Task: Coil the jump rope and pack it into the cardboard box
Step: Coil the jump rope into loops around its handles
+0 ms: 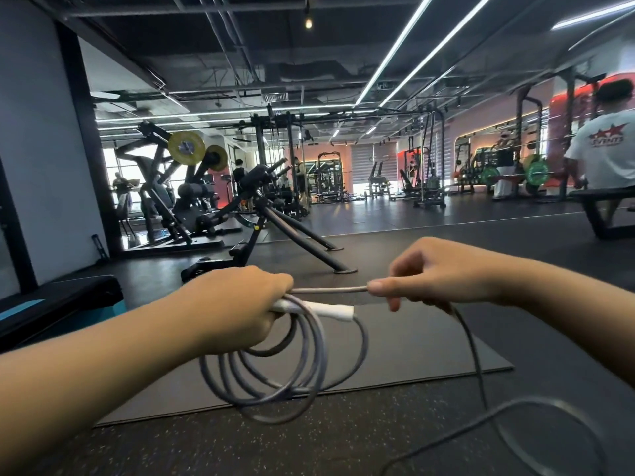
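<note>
Grey rubbery jump rope hangs in round loops at 6 o'clock from the left hand, which grips the coils and a smooth white handle; the right hand pinches a taut stretch at 3 o'clock, slack trailing over a flat dark mat on speckled floor

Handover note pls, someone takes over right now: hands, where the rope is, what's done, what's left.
Left hand: grips the white handle together with the coiled loops of the jump rope, which hang below the fist.
Right hand: pinches the grey rope, a short taut stretch running to the left hand.
Loose rope trails from the right hand down toward the floor, over the dark mat.
Done: several loops coiled.
Left: coil the trailing length, then pack it. Cardboard box and second handle not in view.
</note>
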